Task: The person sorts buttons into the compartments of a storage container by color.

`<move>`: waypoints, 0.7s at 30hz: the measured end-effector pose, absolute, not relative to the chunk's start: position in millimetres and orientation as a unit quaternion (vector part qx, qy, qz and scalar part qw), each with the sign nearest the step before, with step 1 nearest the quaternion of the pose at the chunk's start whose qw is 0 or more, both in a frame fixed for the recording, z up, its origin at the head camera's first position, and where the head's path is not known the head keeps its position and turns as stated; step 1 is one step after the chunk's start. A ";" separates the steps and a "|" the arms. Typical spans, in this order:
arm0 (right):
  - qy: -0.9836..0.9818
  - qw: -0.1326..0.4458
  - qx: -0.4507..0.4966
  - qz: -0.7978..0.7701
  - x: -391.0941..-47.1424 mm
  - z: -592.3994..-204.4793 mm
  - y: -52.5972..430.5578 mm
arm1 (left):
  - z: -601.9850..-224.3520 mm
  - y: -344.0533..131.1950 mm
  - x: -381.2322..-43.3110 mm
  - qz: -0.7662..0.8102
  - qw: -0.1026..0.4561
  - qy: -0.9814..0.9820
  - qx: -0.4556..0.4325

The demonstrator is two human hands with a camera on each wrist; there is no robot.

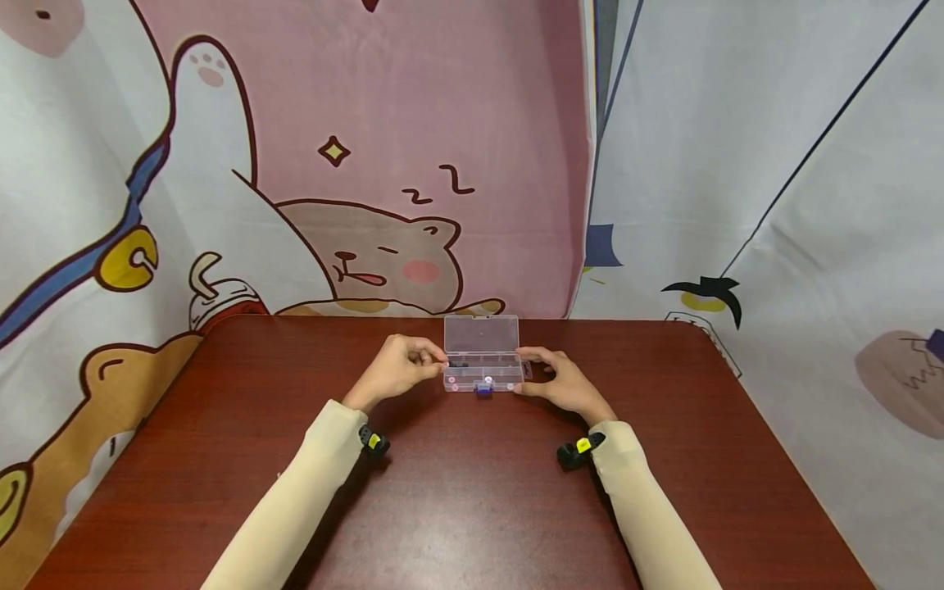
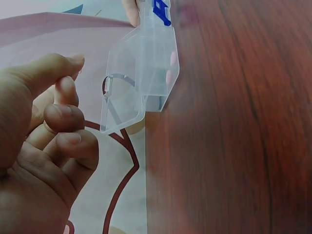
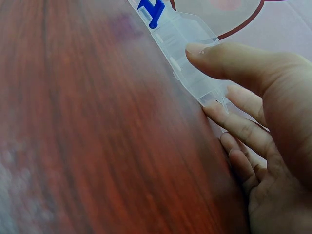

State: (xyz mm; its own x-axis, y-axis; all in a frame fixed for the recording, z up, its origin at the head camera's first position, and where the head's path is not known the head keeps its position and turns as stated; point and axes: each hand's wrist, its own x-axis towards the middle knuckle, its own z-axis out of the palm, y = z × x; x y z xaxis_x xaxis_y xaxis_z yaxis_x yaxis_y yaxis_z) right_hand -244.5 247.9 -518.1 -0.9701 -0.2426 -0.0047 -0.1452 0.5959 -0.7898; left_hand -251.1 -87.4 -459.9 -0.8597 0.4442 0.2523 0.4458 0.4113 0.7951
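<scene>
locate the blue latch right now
In the head view, the blue latch sits midway along the near side of the clear box, between the left hand and right hand.

The left grip [image 1: 392, 369], fingers curled, lies beside the left end of a clear plastic box [image 1: 468, 383], contact unclear; the right grip [image 1: 569, 388] holds the opposite end between thumb and fingers. The raised lid [image 1: 481, 334] and blue latch [image 1: 483, 392] stand between the grips. A reddish-brown counter [image 1: 457, 500] extends beneath both; a printed cloth [image 1: 501, 115] hangs beyond them.
</scene>
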 end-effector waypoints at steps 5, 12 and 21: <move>0.891 0.055 -0.110 -0.436 -244.2 -518.0 247.8 | -460.5 -82.5 -254.2 -0.472 -0.004 -0.838 -0.273; 0.892 0.053 -0.113 -0.434 -245.0 -519.2 248.6 | -461.4 -74.9 -255.8 -0.475 -0.006 -0.837 -0.273; 0.890 0.052 -0.113 -0.440 -245.9 -520.3 249.0 | -464.8 -69.1 -257.7 -0.463 -0.009 -0.844 -0.271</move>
